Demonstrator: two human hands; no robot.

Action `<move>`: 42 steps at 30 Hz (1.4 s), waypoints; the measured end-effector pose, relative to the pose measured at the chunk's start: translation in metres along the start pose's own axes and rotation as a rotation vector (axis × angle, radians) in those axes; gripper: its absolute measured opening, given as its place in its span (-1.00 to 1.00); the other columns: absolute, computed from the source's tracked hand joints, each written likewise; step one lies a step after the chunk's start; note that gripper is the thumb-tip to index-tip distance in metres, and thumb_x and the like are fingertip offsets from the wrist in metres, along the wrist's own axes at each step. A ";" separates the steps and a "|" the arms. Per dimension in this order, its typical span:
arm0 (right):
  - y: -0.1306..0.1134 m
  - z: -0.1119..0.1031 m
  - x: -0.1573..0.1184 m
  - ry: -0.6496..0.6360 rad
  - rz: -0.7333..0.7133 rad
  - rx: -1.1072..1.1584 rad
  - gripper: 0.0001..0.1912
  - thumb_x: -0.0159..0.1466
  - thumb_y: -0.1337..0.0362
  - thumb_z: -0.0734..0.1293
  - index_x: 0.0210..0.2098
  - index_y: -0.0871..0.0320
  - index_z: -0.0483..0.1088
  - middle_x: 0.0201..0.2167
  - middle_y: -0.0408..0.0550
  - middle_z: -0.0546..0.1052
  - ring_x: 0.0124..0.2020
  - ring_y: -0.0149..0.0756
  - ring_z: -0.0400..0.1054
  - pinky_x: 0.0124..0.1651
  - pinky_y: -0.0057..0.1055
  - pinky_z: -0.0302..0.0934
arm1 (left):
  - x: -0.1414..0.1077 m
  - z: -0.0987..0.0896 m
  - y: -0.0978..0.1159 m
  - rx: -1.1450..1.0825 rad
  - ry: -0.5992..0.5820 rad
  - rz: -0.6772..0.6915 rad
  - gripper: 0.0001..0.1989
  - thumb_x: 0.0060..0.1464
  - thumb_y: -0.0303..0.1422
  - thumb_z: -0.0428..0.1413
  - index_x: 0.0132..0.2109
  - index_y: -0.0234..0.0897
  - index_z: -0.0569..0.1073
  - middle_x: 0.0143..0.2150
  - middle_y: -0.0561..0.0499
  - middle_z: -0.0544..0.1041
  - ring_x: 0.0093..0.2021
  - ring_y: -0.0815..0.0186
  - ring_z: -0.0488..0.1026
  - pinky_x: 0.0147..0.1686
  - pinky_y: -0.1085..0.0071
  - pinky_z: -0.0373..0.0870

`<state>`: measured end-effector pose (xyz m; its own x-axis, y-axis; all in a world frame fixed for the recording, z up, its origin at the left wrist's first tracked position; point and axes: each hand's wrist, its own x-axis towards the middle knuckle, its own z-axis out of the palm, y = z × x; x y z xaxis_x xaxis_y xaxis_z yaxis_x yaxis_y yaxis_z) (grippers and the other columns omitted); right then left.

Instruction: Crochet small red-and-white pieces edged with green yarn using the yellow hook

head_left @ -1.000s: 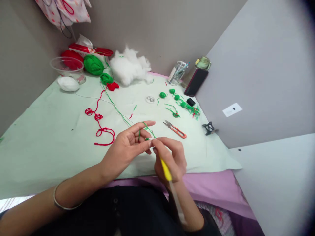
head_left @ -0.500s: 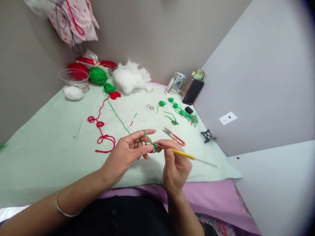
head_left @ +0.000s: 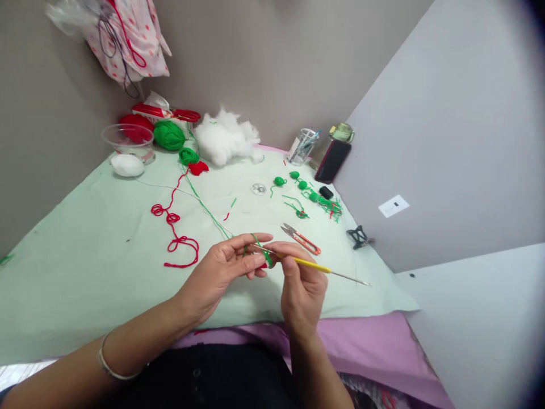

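Between thumb and fingers, my left hand pinches a small red, white and green crochet piece, mostly covered by the fingers. Green yarn loops over its raised index finger. My right hand is closed around the yellow handle of a crochet hook. The hook's thin metal tip points left and meets the green edge of the piece; its other metal end sticks out to the right. Whether the tip is inside a stitch I cannot tell. Thread snips lie just beyond my right hand.
Green yarn balls, white stuffing and a clear tub stand at the back left. Red yarn trails on the left. Small green crocheted balls, a cup and a phone are at the right.
Both hands have shifted very slightly downward with the piece. The crochet hook has moved a little left, and its rear end sits slightly higher. The grips are the same.
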<state>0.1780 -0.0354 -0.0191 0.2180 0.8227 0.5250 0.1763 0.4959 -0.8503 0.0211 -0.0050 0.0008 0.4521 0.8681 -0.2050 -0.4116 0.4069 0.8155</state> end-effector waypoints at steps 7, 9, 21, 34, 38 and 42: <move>0.005 -0.002 0.002 0.017 0.118 0.236 -0.77 0.49 0.19 0.24 -0.18 0.13 0.49 -0.32 -0.02 0.66 -0.44 -0.33 0.52 -0.38 -0.36 0.45 | -0.001 -0.003 0.002 0.062 0.005 0.021 -0.67 0.14 -0.30 0.35 0.06 -0.21 0.66 -0.38 0.07 0.53 -0.34 0.36 0.45 -0.14 0.37 0.36; 0.003 -0.003 0.003 0.011 0.127 0.249 -0.77 0.49 0.19 0.23 -0.19 0.13 0.47 -0.33 -0.02 0.66 -0.45 -0.33 0.53 -0.38 -0.35 0.46 | -0.002 -0.003 0.002 0.077 0.008 0.030 -0.70 0.14 -0.30 0.35 0.03 -0.19 0.68 -0.37 0.07 0.52 -0.34 0.37 0.46 -0.17 0.39 0.37; -0.003 -0.005 -0.013 -0.077 -0.301 -0.182 -0.69 0.45 0.46 0.19 0.03 0.03 0.47 -0.19 -0.06 0.65 -0.20 -0.28 0.57 -0.20 -0.29 0.50 | -0.004 -0.006 -0.002 0.343 0.086 0.224 -0.69 0.14 -0.28 0.35 0.04 -0.14 0.67 -0.36 0.07 0.52 -0.31 0.35 0.44 -0.28 0.44 0.38; 0.007 -0.006 -0.016 -0.079 -0.451 -0.349 -0.71 0.44 0.40 0.23 0.07 0.04 0.48 -0.15 0.02 0.68 -0.18 -0.22 0.60 -0.22 -0.26 0.54 | -0.001 -0.007 -0.001 0.273 0.046 0.131 -0.63 0.07 -0.28 0.39 0.04 -0.20 0.67 -0.37 0.05 0.55 -0.36 0.34 0.43 -0.28 0.38 0.41; 0.019 -0.004 -0.022 -0.039 -0.577 -0.588 -0.56 0.37 0.46 0.35 0.18 -0.02 0.48 -0.05 0.04 0.67 -0.11 -0.20 0.59 -0.17 -0.28 0.55 | -0.001 -0.005 -0.005 0.150 0.009 0.081 -0.54 0.04 -0.33 0.41 0.12 -0.19 0.63 -0.37 0.09 0.51 -0.37 0.37 0.40 -0.27 0.41 0.39; 0.019 -0.002 -0.021 0.000 -0.573 -0.596 -0.55 0.35 0.47 0.37 0.16 -0.07 0.51 -0.03 0.04 0.64 -0.06 -0.17 0.57 -0.11 -0.24 0.54 | 0.000 -0.004 -0.003 -0.060 -0.001 -0.098 -0.51 0.08 -0.32 0.40 0.16 -0.24 0.61 -0.40 0.10 0.46 -0.43 0.44 0.30 -0.28 0.44 0.39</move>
<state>0.1780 -0.0442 -0.0462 -0.0602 0.4875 0.8711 0.7397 0.6077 -0.2890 0.0196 -0.0051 -0.0039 0.4928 0.8234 -0.2814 -0.4126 0.5059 0.7575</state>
